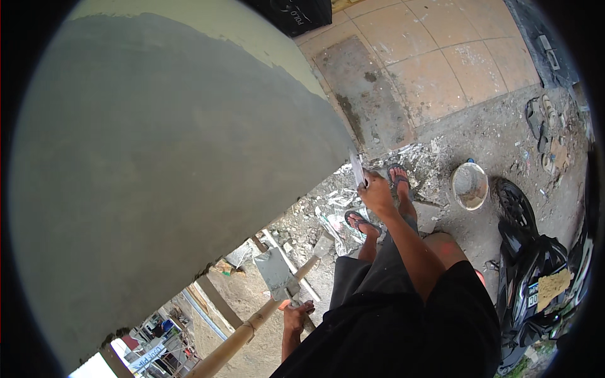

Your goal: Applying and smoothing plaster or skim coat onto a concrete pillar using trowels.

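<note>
A large wall with smooth grey plaster (164, 145) fills the left of the view, with a pale yellow strip (302, 75) along its upper edge. My right hand (377, 192) is closed around a plastering trowel (357, 169), seen nearly edge-on at the wall's right-hand corner. Whether its blade touches the plaster I cannot tell. Lower down, my left hand (296, 316) grips the handle of a flat trowel (272, 272) with a grey, mortar-stained blade. This blade is below the wall's edge, over a bamboo pole (242, 331).
Rubble and scraps (340, 198) lie around my sandalled feet. A mortar-stained bucket (470, 185) stands to the right, beside a parked black motorcycle (532, 271). Loose sandals (541, 129) lie farther off. Tiled flooring (428, 57) is at the top, near a black box (293, 14).
</note>
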Demonstrator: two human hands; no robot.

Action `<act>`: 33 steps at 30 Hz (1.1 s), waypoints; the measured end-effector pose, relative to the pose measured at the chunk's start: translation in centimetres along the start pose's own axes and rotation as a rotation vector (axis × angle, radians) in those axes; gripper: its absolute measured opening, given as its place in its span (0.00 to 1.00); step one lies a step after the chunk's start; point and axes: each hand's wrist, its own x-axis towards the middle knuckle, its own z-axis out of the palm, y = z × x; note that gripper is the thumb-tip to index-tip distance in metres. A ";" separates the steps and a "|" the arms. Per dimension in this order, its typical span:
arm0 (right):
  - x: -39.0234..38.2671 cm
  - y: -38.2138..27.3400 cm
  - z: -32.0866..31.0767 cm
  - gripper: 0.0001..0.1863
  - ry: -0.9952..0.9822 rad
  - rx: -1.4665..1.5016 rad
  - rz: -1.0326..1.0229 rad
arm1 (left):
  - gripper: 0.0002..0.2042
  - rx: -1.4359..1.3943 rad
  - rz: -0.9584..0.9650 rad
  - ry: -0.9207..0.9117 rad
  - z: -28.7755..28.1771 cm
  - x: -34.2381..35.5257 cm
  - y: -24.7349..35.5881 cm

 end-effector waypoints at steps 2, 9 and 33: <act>-1.9 -0.8 0.2 0.23 -0.036 -0.018 0.001 | 0.09 0.037 0.006 0.005 0.7 -0.4 0.8; -3.5 -3.9 2.3 0.28 -0.067 -0.017 -0.053 | 0.07 0.006 -0.075 0.018 1.3 0.2 1.7; 4.1 8.9 11.9 0.29 -0.126 -0.126 0.140 | 0.08 0.084 -0.303 0.057 3.0 1.9 3.2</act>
